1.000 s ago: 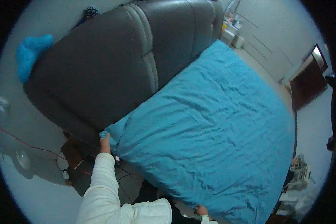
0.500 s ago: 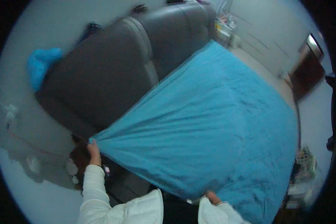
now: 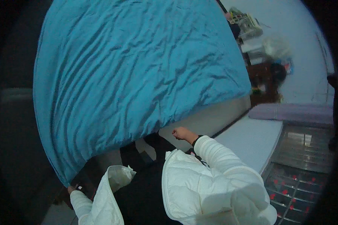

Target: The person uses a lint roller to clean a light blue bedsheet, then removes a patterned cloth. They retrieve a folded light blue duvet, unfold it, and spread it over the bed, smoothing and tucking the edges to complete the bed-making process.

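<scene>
A wide blue bed sheet [image 3: 139, 75] lies wrinkled over a pale mattress [image 3: 221, 112]. Its near left corner is stretched toward me into a narrow point. There my left hand [image 3: 70, 189] is closed on the cloth, its fingers partly hidden. My right hand [image 3: 183, 133] is in front of the mattress side, just below the sheet's near edge. Its fingers are curled in and I see no cloth in them. Both arms wear white padded sleeves [image 3: 229, 161], and a dark band circles the right wrist.
To the right, a white board-like surface [image 3: 248, 138] lies beside a lilac roll [image 3: 293, 112]. Clear plastic drawers [image 3: 296, 187] with red spots stand at the lower right. Baskets and bags [image 3: 248, 24] crowd the far right side. My dark-clad legs [image 3: 157, 144] show under the sheet's edge.
The view has swung right and down, away from the dark sofa back. My left hand still holds the sheet's corner. My right hand has come off the sheet's near edge and is now apart from it.
</scene>
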`<state>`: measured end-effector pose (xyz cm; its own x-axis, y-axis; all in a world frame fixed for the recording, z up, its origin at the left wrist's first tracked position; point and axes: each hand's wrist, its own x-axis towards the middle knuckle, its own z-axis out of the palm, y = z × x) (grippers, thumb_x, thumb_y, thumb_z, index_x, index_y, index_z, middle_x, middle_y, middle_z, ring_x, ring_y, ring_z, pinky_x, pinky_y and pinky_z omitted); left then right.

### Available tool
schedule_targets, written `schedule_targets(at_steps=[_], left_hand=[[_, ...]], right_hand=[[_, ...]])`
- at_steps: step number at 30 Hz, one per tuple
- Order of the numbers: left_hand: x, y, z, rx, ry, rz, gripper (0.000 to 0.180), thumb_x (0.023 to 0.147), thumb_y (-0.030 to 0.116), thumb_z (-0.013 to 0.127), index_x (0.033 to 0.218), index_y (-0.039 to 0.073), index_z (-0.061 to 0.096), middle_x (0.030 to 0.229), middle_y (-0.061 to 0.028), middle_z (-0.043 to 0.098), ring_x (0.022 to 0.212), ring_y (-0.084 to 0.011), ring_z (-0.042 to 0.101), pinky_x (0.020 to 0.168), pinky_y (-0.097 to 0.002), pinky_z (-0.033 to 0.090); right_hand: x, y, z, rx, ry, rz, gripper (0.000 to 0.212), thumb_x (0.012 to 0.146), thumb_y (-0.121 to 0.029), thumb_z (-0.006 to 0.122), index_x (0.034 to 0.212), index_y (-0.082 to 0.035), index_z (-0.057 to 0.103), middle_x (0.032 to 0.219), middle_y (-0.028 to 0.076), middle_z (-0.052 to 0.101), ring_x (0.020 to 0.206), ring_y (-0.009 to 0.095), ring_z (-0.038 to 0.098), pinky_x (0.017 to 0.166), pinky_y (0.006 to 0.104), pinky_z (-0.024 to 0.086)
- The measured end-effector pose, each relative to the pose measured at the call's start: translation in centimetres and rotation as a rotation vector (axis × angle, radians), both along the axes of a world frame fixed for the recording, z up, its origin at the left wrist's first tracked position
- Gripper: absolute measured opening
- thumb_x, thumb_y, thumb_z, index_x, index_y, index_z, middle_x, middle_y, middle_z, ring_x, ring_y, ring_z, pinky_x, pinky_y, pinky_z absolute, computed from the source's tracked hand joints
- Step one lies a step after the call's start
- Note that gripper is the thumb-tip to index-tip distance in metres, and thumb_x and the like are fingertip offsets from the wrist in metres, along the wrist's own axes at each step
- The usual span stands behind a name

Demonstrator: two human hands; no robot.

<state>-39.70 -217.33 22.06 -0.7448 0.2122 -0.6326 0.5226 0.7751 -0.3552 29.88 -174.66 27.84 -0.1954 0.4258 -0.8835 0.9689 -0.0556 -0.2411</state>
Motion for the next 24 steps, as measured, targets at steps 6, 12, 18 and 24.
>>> schedule_targets(at_steps=[6, 12, 18, 24], left_hand=[[2.0, 15.0, 4.8, 0.758, 0.112, 0.278, 0.037, 0.083, 0.015, 0.06, 0.117, 0.0, 0.055, 0.108, -0.0209, 0.062, 0.092, -0.0377, 0.061, 0.079, -0.0436, 0.048], [28.4, 41.5, 8.8, 0.764, -0.789, -0.845, 0.024, 0.079, 0.016, 0.066, 0.098, 0.003, 0.061, 0.1, -0.0191, 0.062, 0.094, -0.0382, 0.058, 0.081, -0.0456, 0.047], [55.7, 53.5, 10.1, 0.304, -0.717, -1.23, 0.081, 0.074, 0.033, 0.075, 0.139, 0.008, 0.034, 0.131, -0.0187, 0.044, 0.117, -0.0364, 0.048, 0.091, -0.0456, 0.047], [58.1, 51.5, 7.6, 0.16, -0.309, -1.079, 0.07, 0.082, 0.023, 0.063, 0.14, 0.006, 0.029, 0.122, -0.0207, 0.055, 0.101, -0.0369, 0.06, 0.084, -0.0476, 0.05]], right_hand=[[1.0, -5.6, 0.2, -0.023, -0.076, -0.729, 0.037, 0.088, -0.018, 0.059, 0.121, -0.002, 0.055, 0.076, 0.012, 0.062, 0.064, 0.02, 0.062, 0.055, 0.0329, 0.049], [6.8, 4.3, -5.7, 0.136, 0.452, -1.526, 0.048, 0.093, -0.025, 0.058, 0.13, 0.0, 0.041, 0.109, 0.015, 0.057, 0.095, 0.027, 0.061, 0.076, 0.0374, 0.054], [15.4, 16.8, -8.6, 0.261, 0.616, -2.028, 0.061, 0.089, -0.026, 0.064, 0.135, 0.002, 0.035, 0.106, 0.015, 0.055, 0.084, 0.024, 0.057, 0.069, 0.0377, 0.05], [17.6, 17.8, -8.1, 0.182, 0.499, -2.34, 0.018, 0.089, -0.014, 0.062, 0.089, 0.001, 0.053, 0.065, 0.008, 0.056, 0.051, 0.016, 0.053, 0.044, 0.0271, 0.041]])
